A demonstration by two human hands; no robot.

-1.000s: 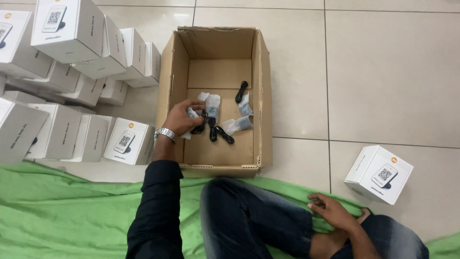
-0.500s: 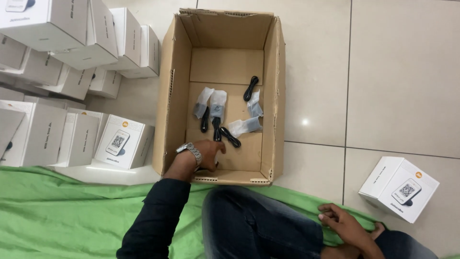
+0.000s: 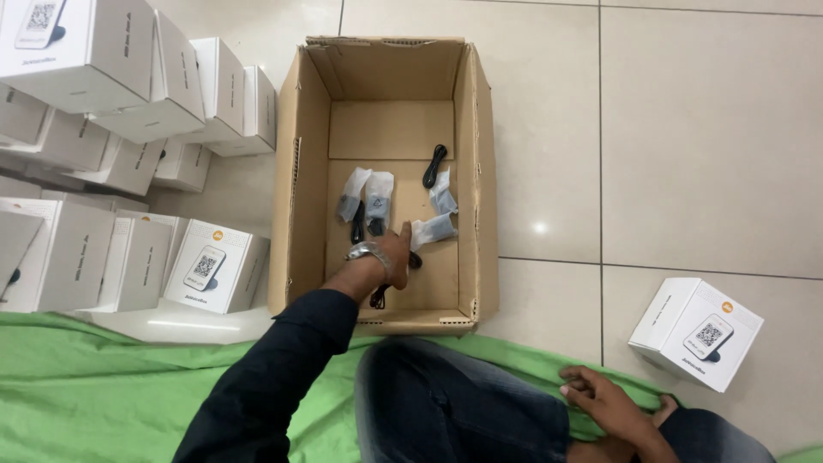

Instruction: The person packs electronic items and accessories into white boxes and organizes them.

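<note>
My left hand (image 3: 391, 255), with a metal watch on its wrist, reaches into an open cardboard box (image 3: 305, 171) and lies palm down on the box floor. It covers a black cable (image 3: 377, 297) that shows on both sides of it, and its fingers are hidden. Just beyond it lie several small clear bags with dark parts (image 3: 378, 190) and a coiled black cord (image 3: 435, 165). My right hand (image 3: 602, 399) rests on my leg near the green cloth (image 3: 86, 386), holding nothing.
Several white product boxes (image 3: 213, 266) are stacked on the tiled floor left of the cardboard box. One more white box (image 3: 696, 333) stands alone on the floor at the right. My dark trousers (image 3: 454, 411) fill the bottom centre.
My left hand left the bags, drew back to the box's near edge, then moved forward again onto the black cable. The camera view shifted closer. My right hand stayed on my leg.
</note>
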